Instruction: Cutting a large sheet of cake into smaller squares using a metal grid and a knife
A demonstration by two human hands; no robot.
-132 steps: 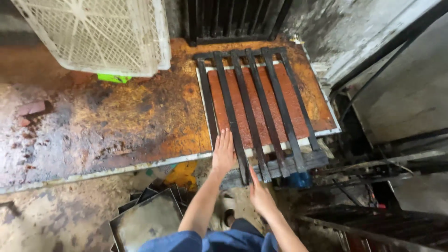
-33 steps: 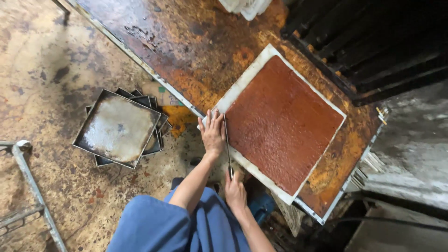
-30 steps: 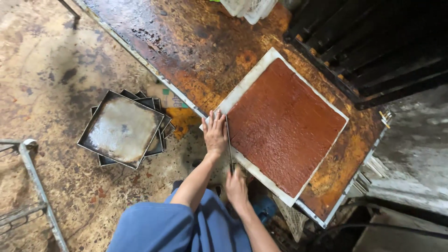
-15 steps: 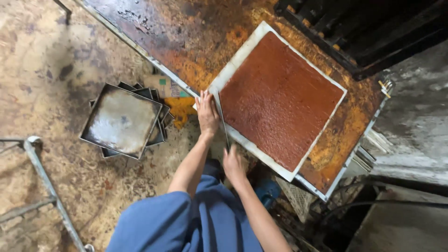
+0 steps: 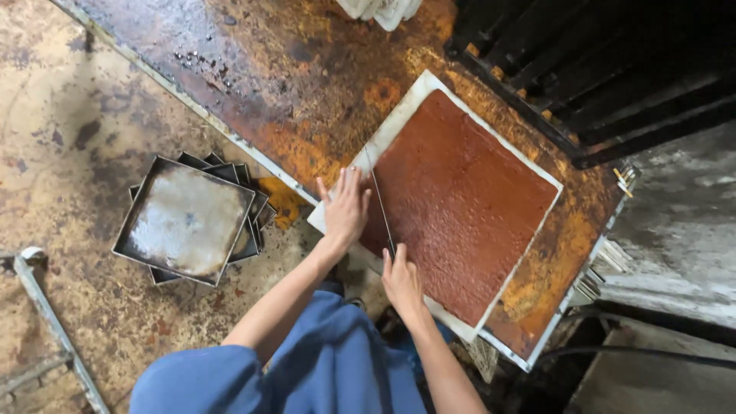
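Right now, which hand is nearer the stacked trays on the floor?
Left. The left hand lies flat on the slab's near edge, toward the trays; the right hand grips the blade, farther off.

We look down on a rusty orange surface (image 5: 307,84) bearing a white board (image 5: 399,115) covered by a reddish-brown slab (image 5: 468,199). Our left hand (image 5: 346,208) lies flat at the slab's near edge; our right hand (image 5: 402,280) grips a long thin blade (image 5: 379,198) laid along that edge. A stack of square metal trays (image 5: 185,218) sits on the stained floor (image 5: 61,138) beside us.
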